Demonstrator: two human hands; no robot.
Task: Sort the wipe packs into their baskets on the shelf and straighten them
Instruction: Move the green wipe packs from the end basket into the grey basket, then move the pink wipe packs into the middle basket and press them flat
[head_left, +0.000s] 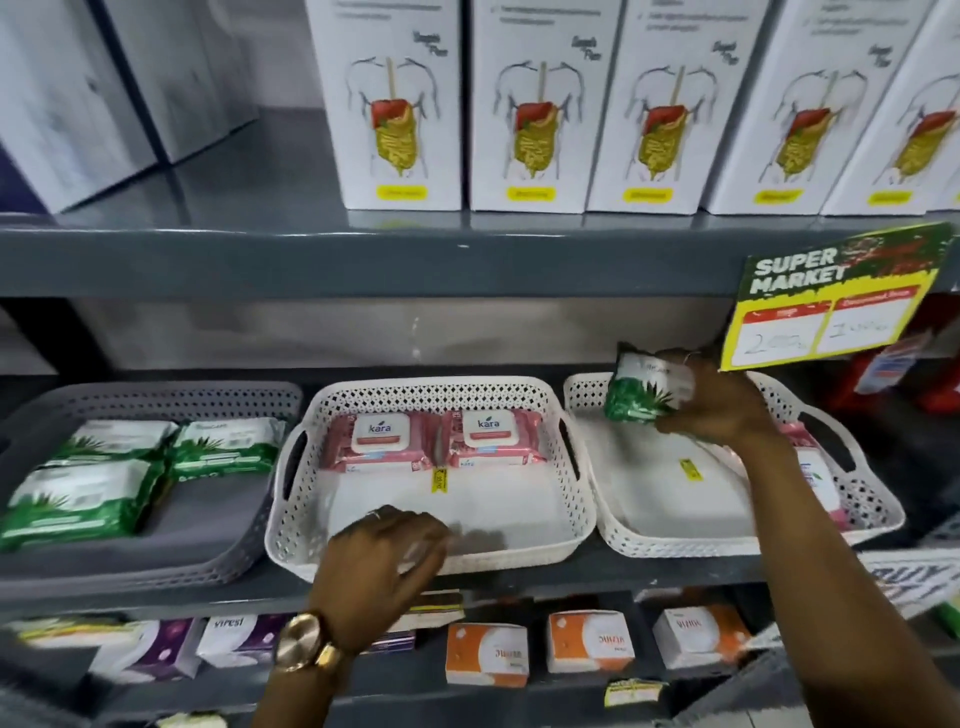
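Right hand (719, 402) pinching green wipe pack (641, 392) over right basket (878, 512); grey basket (156, 566) far left, left hand (382, 564) nearer, empty.

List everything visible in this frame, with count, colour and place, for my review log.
grey basket: one, grey, middle shelf left
green wipe packs: three, green-white, in grey basket
middle basket: one, white, centre
pink wipe packs: two, pink, back of middle basket
right basket: one, white, right; pink packs partly hidden inside
held green pack: one, above right basket
white boxes: at least five, top shelf
price sign: one, yellow-green, shelf edge
orange boxes: three, bottom shelf
left hand: empty, at middle basket's front rim
right hand: grip on green pack
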